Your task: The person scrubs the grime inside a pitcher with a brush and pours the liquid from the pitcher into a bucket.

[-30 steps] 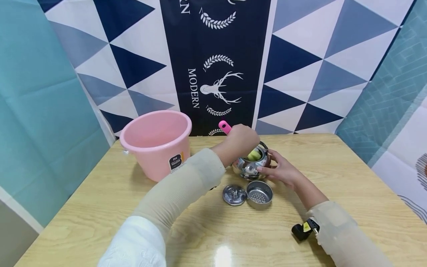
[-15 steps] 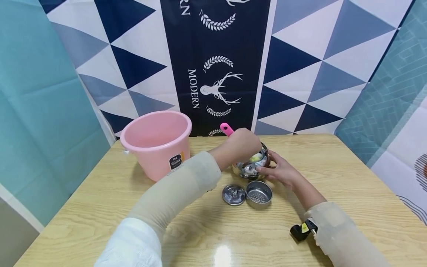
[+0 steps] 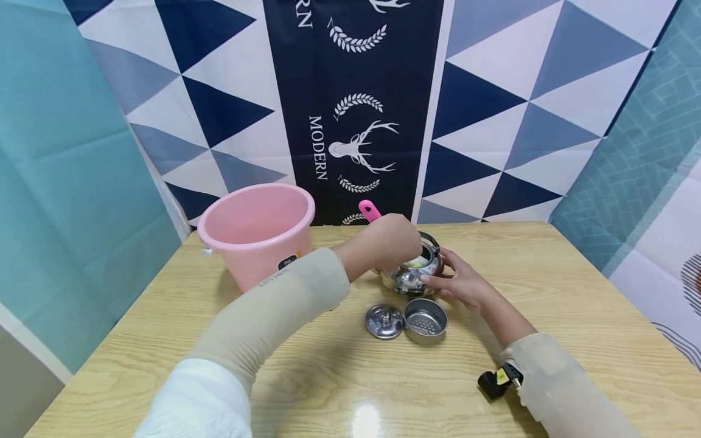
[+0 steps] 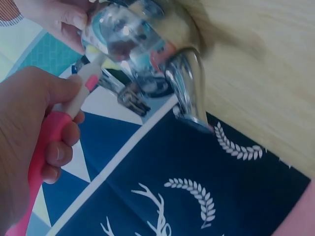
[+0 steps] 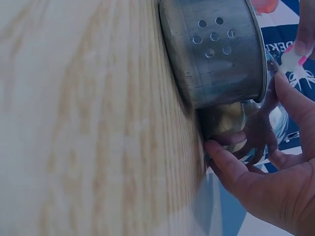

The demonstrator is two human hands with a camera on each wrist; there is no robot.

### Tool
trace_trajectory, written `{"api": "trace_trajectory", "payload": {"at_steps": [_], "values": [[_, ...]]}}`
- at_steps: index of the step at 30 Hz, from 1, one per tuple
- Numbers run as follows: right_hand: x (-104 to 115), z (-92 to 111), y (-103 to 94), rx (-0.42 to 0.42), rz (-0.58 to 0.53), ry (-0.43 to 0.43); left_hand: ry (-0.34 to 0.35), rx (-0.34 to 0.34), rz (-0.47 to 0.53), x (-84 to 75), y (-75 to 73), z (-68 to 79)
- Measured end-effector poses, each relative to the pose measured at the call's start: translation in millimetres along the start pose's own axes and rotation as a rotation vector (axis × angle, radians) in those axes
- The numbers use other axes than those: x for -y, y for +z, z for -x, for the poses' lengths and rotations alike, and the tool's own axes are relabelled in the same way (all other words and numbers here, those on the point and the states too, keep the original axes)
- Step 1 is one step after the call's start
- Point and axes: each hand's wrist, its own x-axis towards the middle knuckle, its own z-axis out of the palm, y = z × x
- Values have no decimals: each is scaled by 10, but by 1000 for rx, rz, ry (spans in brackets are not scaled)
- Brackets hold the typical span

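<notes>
A shiny metal teapot (image 3: pixel 406 283) stands near the back middle of the table, its spout (image 4: pixel 189 93) towards the left and its handle (image 3: pixel 429 241) folded to the far side. My left hand (image 3: pixel 393 242) grips a cleaning brush by its pink handle (image 3: pixel 369 210), clearly seen as a brush handle (image 4: pixel 51 130) with a white neck in the left wrist view. The brush's yellow-green head (image 3: pixel 417 263) is inside the pot's mouth, mostly hidden. Spread round the pot's right side, fingers and thumb of my right hand (image 3: pixel 464 283) hold it; the right wrist view shows this hand (image 5: pixel 275 179) too.
In front of the pot, a round metal lid (image 3: pixel 384 322) lies beside a perforated metal strainer basket (image 3: pixel 425 320). A pink bucket (image 3: pixel 268 258) stands at the back left. Patterned cloth (image 3: pixel 476 109) hangs behind the table (image 3: pixel 427 389).
My left hand has shifted slightly left and down with the brush, whose head now shows less above the pot's mouth. The right hand and the pot have stayed in place.
</notes>
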Motion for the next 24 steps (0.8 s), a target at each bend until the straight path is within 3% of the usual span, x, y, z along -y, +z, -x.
{"api": "trace_trajectory", "payload": {"at_steps": [9,18,24], "values": [[-8,-9,7,-3,0,16,9,23,-24,59,-47,59],[-18,-5,2,-10,-13,24,-63,33,-53,91,-35,27],[-21,-6,-14,-17,-22,23,-81,-8,-72,91,38,-4]]}}
